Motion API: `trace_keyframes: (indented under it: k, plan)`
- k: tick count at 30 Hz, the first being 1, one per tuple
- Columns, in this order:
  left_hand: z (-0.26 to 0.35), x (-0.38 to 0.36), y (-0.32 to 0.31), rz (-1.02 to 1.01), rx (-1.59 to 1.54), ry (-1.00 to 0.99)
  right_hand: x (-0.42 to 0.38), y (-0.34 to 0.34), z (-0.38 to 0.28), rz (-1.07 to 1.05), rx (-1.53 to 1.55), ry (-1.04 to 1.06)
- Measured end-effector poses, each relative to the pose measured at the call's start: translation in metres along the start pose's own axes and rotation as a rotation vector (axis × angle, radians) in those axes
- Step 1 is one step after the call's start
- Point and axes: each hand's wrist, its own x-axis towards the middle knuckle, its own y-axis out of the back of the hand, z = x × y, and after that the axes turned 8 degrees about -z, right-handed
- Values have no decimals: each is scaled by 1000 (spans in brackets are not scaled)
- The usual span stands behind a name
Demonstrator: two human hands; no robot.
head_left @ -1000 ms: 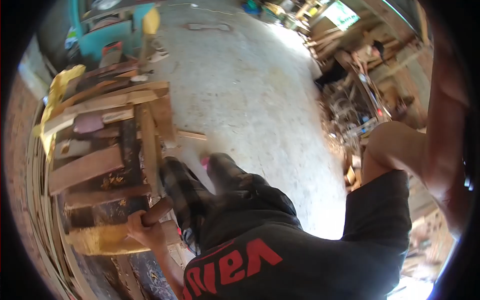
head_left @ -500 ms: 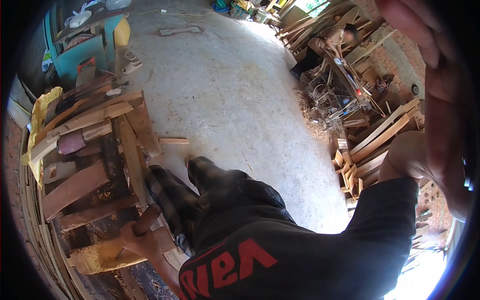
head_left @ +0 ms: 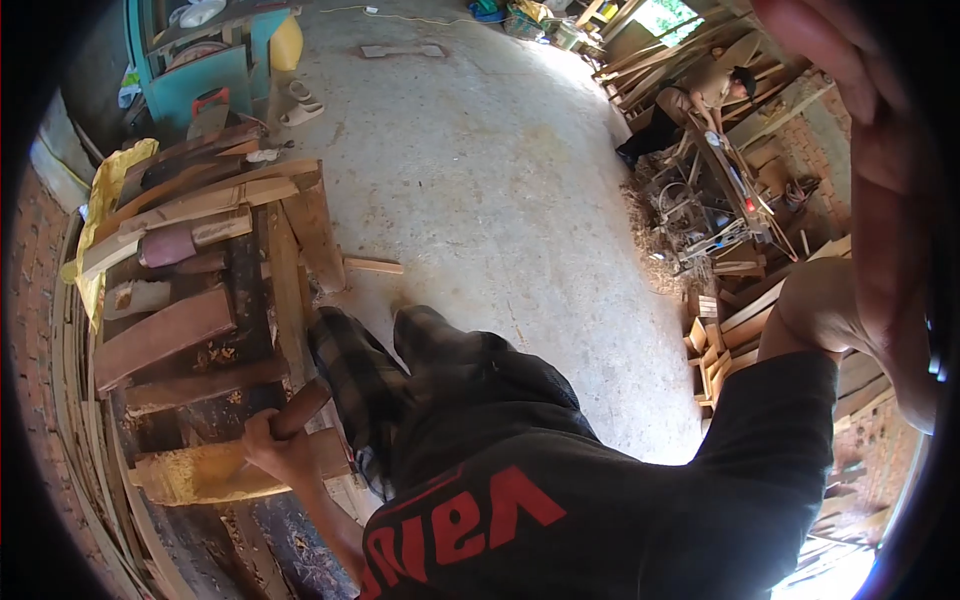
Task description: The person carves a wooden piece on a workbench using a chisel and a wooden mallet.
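Observation:
My left hand (head_left: 268, 445), at the lower left of the head view, is closed around a dark brown wooden handle (head_left: 302, 408). It lies over a yellowish curved piece of wood (head_left: 185, 474) on the workbench; the tool's lower end is hidden by the hand. Behind it lie a thin brown board (head_left: 215, 385) and a wider reddish board (head_left: 165, 338). My right hand (head_left: 890, 215) is raised close to the lens along the right edge. Its visible fingers look stretched and apart, with the tips cut off by the frame.
Several curved wood pieces (head_left: 200, 215) and a sanding roll (head_left: 167, 247) lie on the far part of the bench. Beyond stands a teal machine (head_left: 205, 85). At the far right a person (head_left: 690, 105) leans over a work stand (head_left: 735, 175) among stacked planks. Concrete floor (head_left: 480, 210) stretches between.
The view has swung slightly, so the bench and floor sit farther right. My left hand stays around the handle, and my right hand is still up by the lens.

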Motion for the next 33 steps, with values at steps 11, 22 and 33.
trace_keyframes:
  k: [11, 22, 33]
  plan:
    - [-3, 8, -1, 101, 31, -98, 26, -144, 110, -289, 557, -222]
    - [-2, 11, -14, 52, 88, -51, -84, -442, 12, -1431, 447, 743]
    - [10, -6, 4, 85, 138, 65, -121, -346, 310, -1218, -388, 84]
